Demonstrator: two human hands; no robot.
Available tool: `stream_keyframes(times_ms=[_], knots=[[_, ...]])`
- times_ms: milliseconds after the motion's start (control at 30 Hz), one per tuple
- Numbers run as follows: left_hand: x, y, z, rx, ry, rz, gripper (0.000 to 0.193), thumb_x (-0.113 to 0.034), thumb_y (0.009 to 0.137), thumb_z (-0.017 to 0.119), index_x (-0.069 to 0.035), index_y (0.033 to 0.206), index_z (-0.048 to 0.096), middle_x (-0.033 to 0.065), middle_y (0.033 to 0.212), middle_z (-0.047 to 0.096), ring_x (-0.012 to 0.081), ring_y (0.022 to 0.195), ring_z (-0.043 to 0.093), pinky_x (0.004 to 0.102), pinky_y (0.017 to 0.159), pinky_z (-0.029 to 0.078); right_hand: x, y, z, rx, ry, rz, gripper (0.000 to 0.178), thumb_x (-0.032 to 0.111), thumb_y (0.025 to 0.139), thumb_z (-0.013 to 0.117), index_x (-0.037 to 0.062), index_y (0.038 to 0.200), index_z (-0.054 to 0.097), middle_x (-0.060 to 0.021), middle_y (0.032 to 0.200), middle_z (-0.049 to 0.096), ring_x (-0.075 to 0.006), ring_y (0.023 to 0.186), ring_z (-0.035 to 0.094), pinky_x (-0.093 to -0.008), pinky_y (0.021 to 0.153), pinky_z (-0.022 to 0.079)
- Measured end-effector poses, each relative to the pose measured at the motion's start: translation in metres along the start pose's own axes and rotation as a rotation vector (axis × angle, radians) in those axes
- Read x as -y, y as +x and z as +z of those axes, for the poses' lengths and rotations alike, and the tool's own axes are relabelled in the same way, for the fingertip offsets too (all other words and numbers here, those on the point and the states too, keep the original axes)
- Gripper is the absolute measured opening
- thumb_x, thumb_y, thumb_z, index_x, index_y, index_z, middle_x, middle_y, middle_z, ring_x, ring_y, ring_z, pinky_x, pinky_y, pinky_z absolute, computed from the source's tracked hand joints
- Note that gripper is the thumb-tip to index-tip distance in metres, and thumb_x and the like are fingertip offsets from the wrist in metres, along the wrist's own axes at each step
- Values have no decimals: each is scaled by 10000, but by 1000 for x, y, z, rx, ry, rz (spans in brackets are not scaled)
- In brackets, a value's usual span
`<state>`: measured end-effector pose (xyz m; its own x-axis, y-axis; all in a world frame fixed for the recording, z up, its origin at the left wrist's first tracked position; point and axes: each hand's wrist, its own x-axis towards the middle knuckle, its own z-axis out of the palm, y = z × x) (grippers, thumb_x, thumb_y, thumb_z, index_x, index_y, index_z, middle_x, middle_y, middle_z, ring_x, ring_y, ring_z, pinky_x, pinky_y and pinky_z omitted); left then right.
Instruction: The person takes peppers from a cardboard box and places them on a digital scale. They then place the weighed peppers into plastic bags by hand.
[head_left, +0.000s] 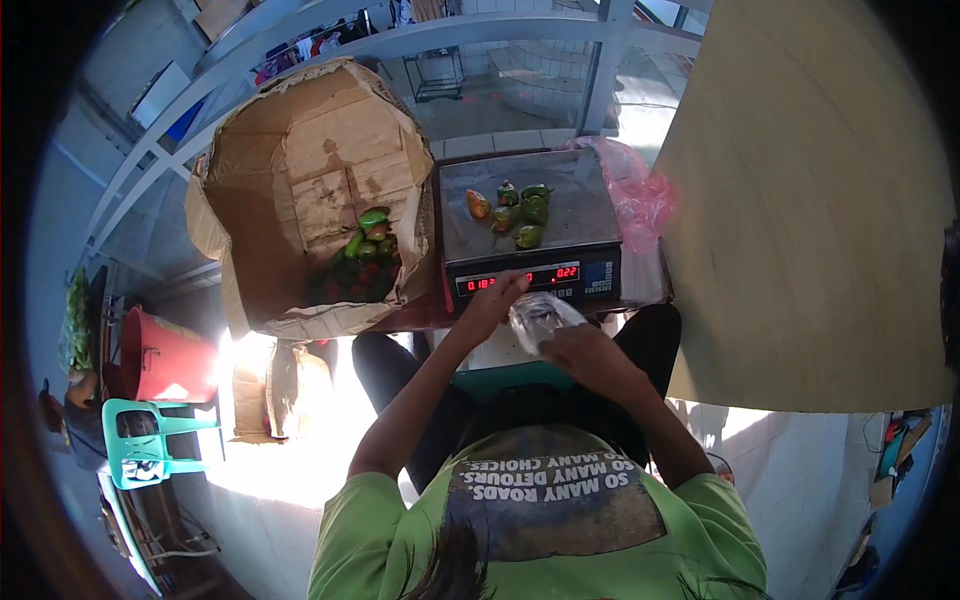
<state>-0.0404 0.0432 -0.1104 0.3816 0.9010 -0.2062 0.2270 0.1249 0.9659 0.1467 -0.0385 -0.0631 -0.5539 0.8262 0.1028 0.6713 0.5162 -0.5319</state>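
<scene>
Several small green bell peppers [534,209], one of them mostly orange, rest on the metal pan [575,185] of a digital scale. The scale's front panel [600,277] has a lit red display. Across the middle of that display lies my left hand [494,301], fingers stretched toward the upper right, with nothing visible in them. Just below the panel, my right hand [592,354] is closed on a crumpled clear plastic bag [538,318]. The bag's left end comes close to my left hand; whether they touch is unclear.
Left of the scale stands a large open cardboard box [325,140] with green and red peppers [375,240] at its bottom. Pink plastic bags [640,200] hang at the scale's right. A broad wooden panel [810,220] fills the right side. A red bucket [178,355] and green stool [130,440] stand left.
</scene>
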Motion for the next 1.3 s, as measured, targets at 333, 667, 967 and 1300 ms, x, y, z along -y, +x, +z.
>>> stream_keyframes(times_ms=[333,667,967,1300], knots=[[42,-46,-11,-79,140,109,278,-184,727,639,7,902,537,85,782,586,132,725,542,273,654,427,-6,26,22,147,-9,-101,193,177,777,536,97,947,583,-110,825,557,-275,835,558,-379,747,426],[68,-57,1,-234,208,70,299,-270,745,618,-10,878,550,127,727,568,211,669,553,316,627,419,-27,86,-1,-408,149,72,286,48,721,580,90,1004,581,-116,833,492,-264,802,524,-360,705,433],[80,-81,-9,-323,132,-17,279,-234,738,626,-6,882,553,150,852,591,260,824,584,334,724,435,-79,134,27,-336,-356,-56,267,70,679,576,94,945,565,-106,896,452,-269,888,493,-356,720,453],[84,-70,2,-307,73,-19,304,-232,743,616,2,931,565,145,873,598,248,854,585,332,770,435,-78,139,15,-451,-384,-17,376,148,674,614,98,1039,540,-144,1105,438,-309,1016,448,-413,859,372]])
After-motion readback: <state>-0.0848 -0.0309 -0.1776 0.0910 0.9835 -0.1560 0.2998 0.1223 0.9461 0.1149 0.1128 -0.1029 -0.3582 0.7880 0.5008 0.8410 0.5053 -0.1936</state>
